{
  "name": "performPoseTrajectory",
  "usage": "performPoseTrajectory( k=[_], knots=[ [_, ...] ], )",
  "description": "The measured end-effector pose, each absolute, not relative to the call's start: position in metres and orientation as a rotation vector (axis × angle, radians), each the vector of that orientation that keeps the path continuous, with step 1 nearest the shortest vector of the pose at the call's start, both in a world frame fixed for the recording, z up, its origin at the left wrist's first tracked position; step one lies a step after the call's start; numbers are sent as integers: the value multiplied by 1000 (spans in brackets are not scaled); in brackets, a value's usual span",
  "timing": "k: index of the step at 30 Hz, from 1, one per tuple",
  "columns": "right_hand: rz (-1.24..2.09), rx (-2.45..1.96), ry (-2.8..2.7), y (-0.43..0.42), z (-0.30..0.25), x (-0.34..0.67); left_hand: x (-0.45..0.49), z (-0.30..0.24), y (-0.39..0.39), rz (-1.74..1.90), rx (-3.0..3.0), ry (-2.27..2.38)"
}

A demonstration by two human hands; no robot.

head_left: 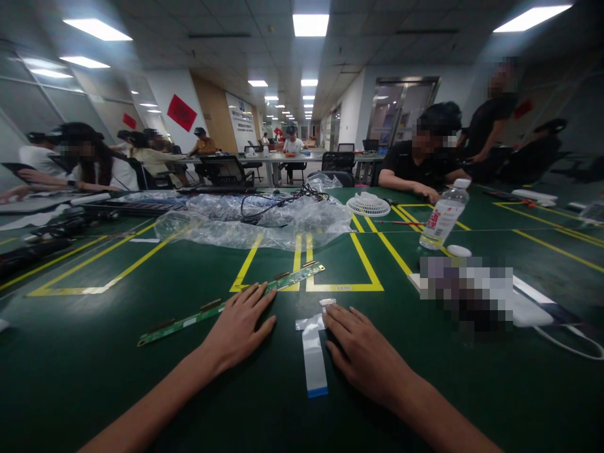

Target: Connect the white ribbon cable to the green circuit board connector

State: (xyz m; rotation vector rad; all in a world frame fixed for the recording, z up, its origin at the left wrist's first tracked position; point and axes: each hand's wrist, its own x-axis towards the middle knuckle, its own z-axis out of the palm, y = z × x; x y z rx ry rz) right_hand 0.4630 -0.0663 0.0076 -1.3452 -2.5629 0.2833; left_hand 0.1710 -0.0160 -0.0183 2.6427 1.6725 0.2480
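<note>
A long, narrow green circuit board (189,321) lies slantwise on the green table (264,402), with brown connectors along its upper edge. My left hand (238,327) rests flat across its middle, fingers spread, covering part of it. To the right is a flat white ribbon cable (314,362) with a blue lower end and a wider, silvery upper part. The outstretched fingertips of my right hand (361,346) touch or cover the right side of that upper part. Just above these fingertips, a small whitish piece (327,302) shows; whether it belongs to the cable I cannot tell.
Clear plastic wrap (264,220) with black cables spreads across the table beyond my hands. Right of it are a white fan grille (368,204) and a plastic bottle (444,214). Yellow tape (344,287) marks the table. A co-worker in black (425,157) sits opposite.
</note>
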Motion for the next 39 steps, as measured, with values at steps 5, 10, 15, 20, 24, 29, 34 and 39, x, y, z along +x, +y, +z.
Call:
performPoseTrajectory(
  k=[5,10,15,20,24,29,34,39],
  knots=[
    [272,-1340,-2568,-66,8,460,217,-14,-21,298,2694,1519],
    [245,-1336,-2567,-66,7,458,250,-8,-26,299,2705,1385],
    [231,-1328,-2558,-66,6,458,254,-10,-26,307,2696,1382],
    [260,-1308,-2531,-66,5,459,251,-12,-25,318,2697,1373],
    [283,-1320,-2523,-66,4,459,251,-12,-24,311,2690,1350],
    [276,-1377,-2494,-68,4,457,253,-10,-24,282,2678,1365],
    [271,-1386,-2509,-68,6,458,253,-10,-24,289,2676,1369],
    [249,-1338,-2520,-66,8,460,252,-11,-25,294,2689,1367]
  ],
)
